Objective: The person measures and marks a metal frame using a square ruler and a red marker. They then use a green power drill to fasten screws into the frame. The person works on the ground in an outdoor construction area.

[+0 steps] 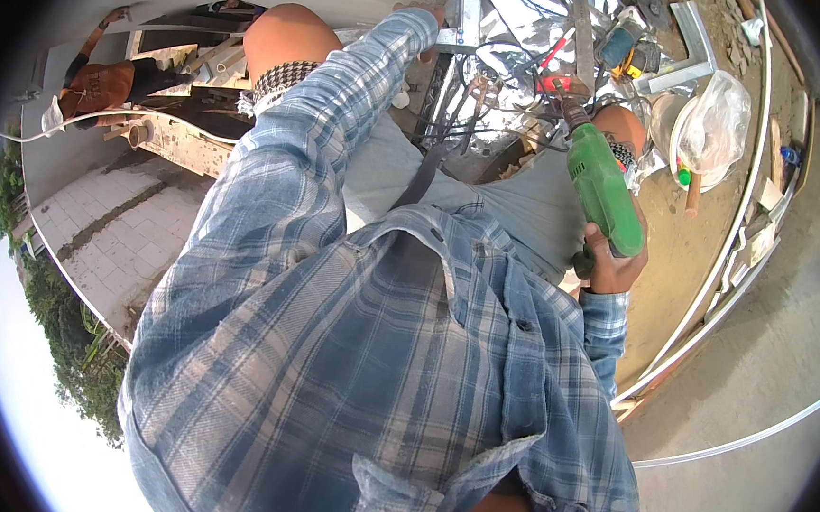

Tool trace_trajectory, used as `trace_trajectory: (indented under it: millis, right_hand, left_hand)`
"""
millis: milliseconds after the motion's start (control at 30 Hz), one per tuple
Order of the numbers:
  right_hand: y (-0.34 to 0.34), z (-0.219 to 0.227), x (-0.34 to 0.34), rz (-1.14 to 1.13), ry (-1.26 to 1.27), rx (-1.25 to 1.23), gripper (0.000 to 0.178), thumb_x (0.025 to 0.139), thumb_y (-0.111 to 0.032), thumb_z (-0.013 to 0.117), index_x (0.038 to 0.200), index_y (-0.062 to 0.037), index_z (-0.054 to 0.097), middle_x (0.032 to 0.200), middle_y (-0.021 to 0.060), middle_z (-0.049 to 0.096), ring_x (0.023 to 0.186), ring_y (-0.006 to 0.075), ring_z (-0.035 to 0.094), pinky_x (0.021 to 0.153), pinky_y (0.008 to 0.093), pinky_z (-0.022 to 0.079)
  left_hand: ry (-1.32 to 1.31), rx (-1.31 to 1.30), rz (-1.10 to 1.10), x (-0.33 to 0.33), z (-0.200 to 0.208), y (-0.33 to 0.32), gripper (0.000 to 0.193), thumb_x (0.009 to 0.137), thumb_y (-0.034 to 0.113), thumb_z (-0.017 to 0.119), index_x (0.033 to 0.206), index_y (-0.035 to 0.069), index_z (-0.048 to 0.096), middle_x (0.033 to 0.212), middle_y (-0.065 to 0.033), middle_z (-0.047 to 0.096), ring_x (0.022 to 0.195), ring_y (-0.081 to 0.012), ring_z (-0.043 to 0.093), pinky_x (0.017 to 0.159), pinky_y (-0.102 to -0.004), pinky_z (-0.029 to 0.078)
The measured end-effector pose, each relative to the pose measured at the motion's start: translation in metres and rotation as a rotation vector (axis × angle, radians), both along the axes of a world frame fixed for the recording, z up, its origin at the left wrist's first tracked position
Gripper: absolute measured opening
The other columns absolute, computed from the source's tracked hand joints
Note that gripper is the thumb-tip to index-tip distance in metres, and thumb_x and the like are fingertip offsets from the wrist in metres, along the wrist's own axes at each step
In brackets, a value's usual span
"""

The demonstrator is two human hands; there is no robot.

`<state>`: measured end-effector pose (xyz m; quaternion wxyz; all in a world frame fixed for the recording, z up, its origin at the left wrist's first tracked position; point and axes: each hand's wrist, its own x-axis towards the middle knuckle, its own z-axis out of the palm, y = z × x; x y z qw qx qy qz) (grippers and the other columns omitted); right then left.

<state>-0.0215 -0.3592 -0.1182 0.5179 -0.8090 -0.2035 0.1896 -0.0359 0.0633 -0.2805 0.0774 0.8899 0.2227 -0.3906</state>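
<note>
Nearest, your plaid shirt (359,300), blue and white, filling the lower middle; below its far edge, your grey trousers (526,221), knees spread.

Item: green drill (605,179), one, at your right side, chuck pointing away from you over the right thigh. Your right hand (614,266) is wrapped round its rear end; whether a finger rests on the trigger cannot be told. Handling, by judgement: rigid, fairly heavy, weight in the motor body, smooth casing that dusty or damp skin might slip on. Best hold: the rear grip, with the body steadied behind the chuck and fingers clear of the vents.

Item: metal profile (469,18), silvery, angled, farther out at your left hand (434,18). Fingers show at its left side; the sleeve hides the rest, so how tightly they close cannot be told. Likely light, stiff, thin-edged; hold it by the flat faces, away from cut ends.

Beyond and around: crumpled foil sheet (515,40), with dark cables lying over it; red-handled tool (555,83) near the drill's tip; angled metal frame (696,38) to the right; clear plastic bag (714,120), thin and soft.

Farthest, left: a co-worker (103,87) in an orange-brown top; pale block surface (99,215); green trees (54,317).
</note>
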Motion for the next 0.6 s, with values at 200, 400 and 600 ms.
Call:
trace_trajectory:
  millis: [200,400,600]
  right_hand:
    - [0.028,0.023,-0.022,0.155,-0.016,-0.048,0.067,0.073,-0.015,0.078,0.129,0.0065,0.047,0.123,0.0201,0.056,0.113,0.0269,0.055,0.096,0.0366,0.043]
    - [0.063,0.049,-0.02,0.637,-0.114,-0.153,0.067,0.075,-0.023,0.076,0.129,0.0025,0.047,0.129,0.025,0.05,0.121,0.0369,0.049,0.1,0.0417,0.04]
    - [0.149,0.16,-0.031,1.476,-0.063,0.089,0.032,0.081,-0.03,0.065,0.093,-0.0001,0.068,0.135,0.0283,0.042,0.125,0.0443,0.042,0.101,0.0489,0.037]
  left_hand:
    - [-0.372,-0.667,0.648,-0.012,0.086,-0.096,0.12,0.057,0.086,0.058,0.115,-0.018,0.049,0.098,-0.0272,0.063,0.099,-0.03,0.064,0.084,-0.0401,0.052]
    - [-0.558,-1.418,1.782,-0.039,0.013,-0.176,0.03,0.088,0.025,0.058,0.109,0.002,0.055,0.077,-0.0092,0.059,0.065,-0.0248,0.062,0.059,-0.044,0.055]
    - [-0.569,-1.436,1.787,-0.031,0.041,-0.193,0.02,0.085,0.013,0.063,0.075,-0.003,0.057,0.064,-0.0118,0.056,0.054,-0.0247,0.058,0.05,-0.041,0.052]
